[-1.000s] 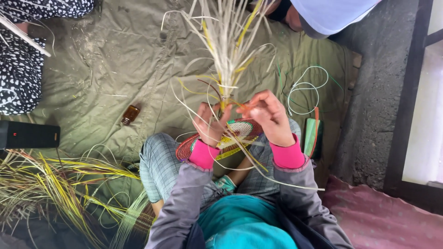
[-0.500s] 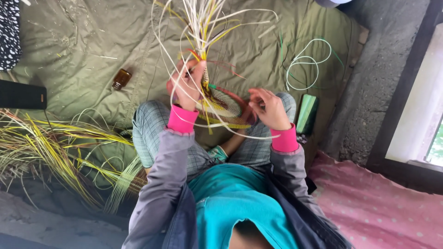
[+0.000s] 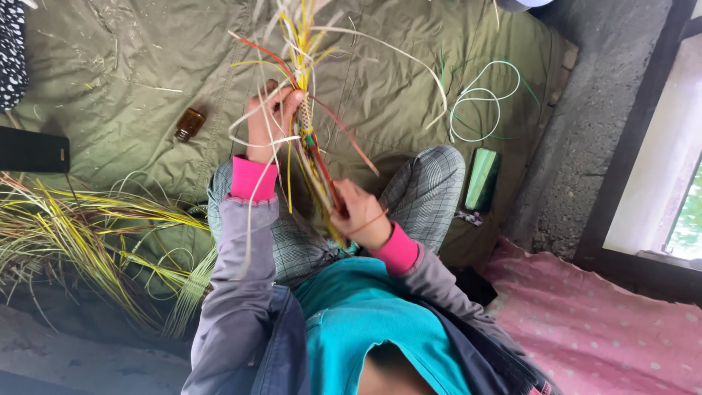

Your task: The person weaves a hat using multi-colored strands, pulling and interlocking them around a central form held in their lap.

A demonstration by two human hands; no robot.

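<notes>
- Woven strip bundle point(image 3: 316, 157), head view: gathered upright between both hands, above the lap; plaited core of yellow, red and green strands, loose ends fanning out above the upper grip.
- Left hand point(image 3: 269, 121): clenched round the bundle high up, just under the fan of loose ends; fingers wrapped over pale strands.
- Right hand point(image 3: 360, 213): clenched on the lower end of the bundle, below and right of the left-hand grip; thumb side pressing the woven part.
- Step judged in hand: drawing the strands together and tightening the weave between the two grips.
- Next move, as judged: calls for one grip held firm while the other picks a single loose strand; risk of slack if both ease together.
- Count, away from the grips: one small brown bottle point(image 3: 189, 123), left of the left hand; one green flat case point(image 3: 482, 179), right of the right hand; one coil of pale cord point(image 3: 479, 102), up and right; one heap of loose straw point(image 3: 80, 234), low left; one black device point(image 3: 33, 150), far left.
- Underlay: one olive cloth point(image 3: 131, 66).
</notes>
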